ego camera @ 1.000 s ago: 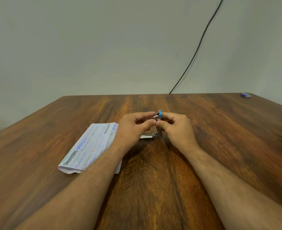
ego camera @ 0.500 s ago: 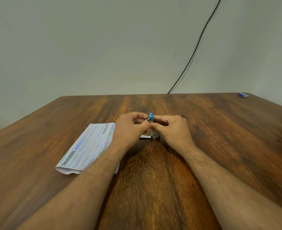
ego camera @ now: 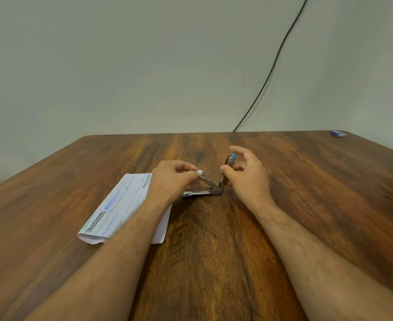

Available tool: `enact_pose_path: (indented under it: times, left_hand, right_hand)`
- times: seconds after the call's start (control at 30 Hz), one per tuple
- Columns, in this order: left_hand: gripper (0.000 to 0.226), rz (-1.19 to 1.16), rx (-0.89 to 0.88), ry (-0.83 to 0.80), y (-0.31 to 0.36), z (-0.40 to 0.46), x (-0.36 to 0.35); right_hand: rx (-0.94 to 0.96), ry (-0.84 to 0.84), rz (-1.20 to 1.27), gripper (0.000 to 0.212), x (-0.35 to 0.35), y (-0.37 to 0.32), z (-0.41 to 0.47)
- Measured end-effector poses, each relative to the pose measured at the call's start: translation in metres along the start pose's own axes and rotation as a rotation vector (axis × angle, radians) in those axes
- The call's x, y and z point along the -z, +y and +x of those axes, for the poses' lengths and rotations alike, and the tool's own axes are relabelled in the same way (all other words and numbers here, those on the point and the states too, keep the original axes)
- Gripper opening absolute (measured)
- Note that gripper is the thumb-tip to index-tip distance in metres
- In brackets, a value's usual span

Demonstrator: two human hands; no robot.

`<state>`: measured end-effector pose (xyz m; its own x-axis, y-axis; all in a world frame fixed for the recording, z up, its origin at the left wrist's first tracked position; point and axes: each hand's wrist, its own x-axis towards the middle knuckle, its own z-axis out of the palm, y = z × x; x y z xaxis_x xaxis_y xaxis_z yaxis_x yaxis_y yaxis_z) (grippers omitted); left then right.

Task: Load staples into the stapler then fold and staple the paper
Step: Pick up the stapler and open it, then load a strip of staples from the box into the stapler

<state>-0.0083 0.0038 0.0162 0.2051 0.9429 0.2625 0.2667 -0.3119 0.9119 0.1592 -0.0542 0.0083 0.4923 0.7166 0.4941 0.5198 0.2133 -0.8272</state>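
Stapler (ego camera: 210,186): lying opened out on the counter (ego camera: 214,251), base flat, cover swinging upright.
Left hand (ego camera: 172,179): fingers pinching the raised magazine tip.
Right hand (ego camera: 246,174): fingers loosely curling, thumb touching the cover; firm grip unclear.
Paper (ego camera: 121,205): resting folded beside the stapler, under the left forearm.
Progress: loading looking underway; staples too small to confirm; stapling remaining.

Stapler (ego camera: 210,185) shiny metal; table (ego camera: 214,251) grained wood; paper (ego camera: 121,205) matt.
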Motion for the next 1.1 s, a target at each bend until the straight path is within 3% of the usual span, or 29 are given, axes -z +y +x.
enact_pose_path:
  times: [0.17, 0.47, 0.57, 0.97, 1.1]
  left_hand:
    - [0.008, 0.268, -0.008, -0.036, -0.001, 0.001, 0.006]
    - [0.006, 0.323, -0.028, -0.048, 0.001, 0.001, 0.008]
    - [0.009, 0.339, -0.017, -0.046, 0.001, 0.001, 0.008]
    - [0.009, 0.412, -0.021, -0.017, -0.006, 0.004, 0.009]
    - [0.013, 0.492, -0.022, -0.058, -0.005, 0.002, 0.006]
  right_hand:
    - [-0.118, 0.084, -0.047, 0.039, 0.001, 0.008, 0.005]
    - [-0.388, 0.154, -0.054, 0.040, 0.007, 0.015, 0.012]
    - [-0.446, 0.141, -0.052, 0.013, 0.009, 0.013, 0.012]
    - [-0.355, 0.034, -0.329, 0.004, 0.019, 0.014, 0.012]
    - [-0.296, -0.015, -0.402, 0.016, 0.015, 0.017, 0.014]
